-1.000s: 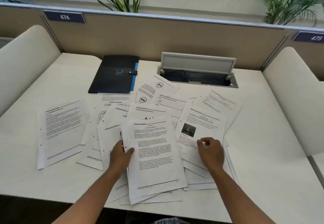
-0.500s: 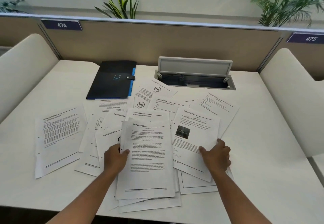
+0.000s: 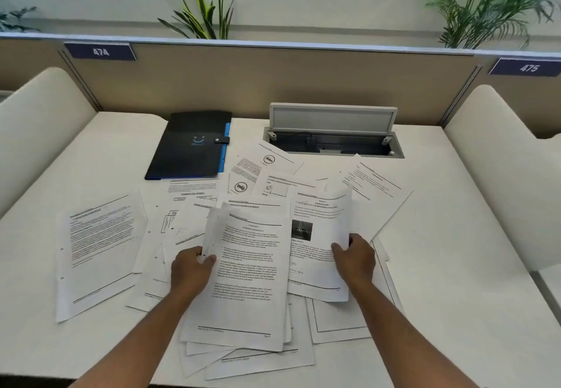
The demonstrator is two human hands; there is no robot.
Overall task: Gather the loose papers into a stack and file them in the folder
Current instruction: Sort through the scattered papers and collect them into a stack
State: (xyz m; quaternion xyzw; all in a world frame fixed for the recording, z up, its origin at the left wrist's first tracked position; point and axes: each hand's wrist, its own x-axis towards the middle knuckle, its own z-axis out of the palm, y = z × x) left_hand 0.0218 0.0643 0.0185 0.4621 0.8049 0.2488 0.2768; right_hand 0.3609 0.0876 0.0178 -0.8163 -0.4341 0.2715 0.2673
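Observation:
Several printed white papers (image 3: 100,248) lie scattered and overlapping across the white desk (image 3: 455,266). My left hand (image 3: 189,269) grips the left edge of a small stack (image 3: 252,278) at the centre, its left edge lifted off the desk. My right hand (image 3: 353,255) pinches the right edge of a sheet with a dark photo (image 3: 318,236), raised and curling at its top. A closed black folder (image 3: 191,145) with a blue spine and snap strap lies at the back left, apart from both hands.
An open cable box (image 3: 334,142) with a raised grey lid sits at the back centre of the desk. A beige partition (image 3: 273,84) closes the far side. Curved white dividers (image 3: 39,120) flank both sides.
My right hand has lifted the photo sheet off the pile and drawn it leftward toward the stack. My left hand has raised the stack's left edge.

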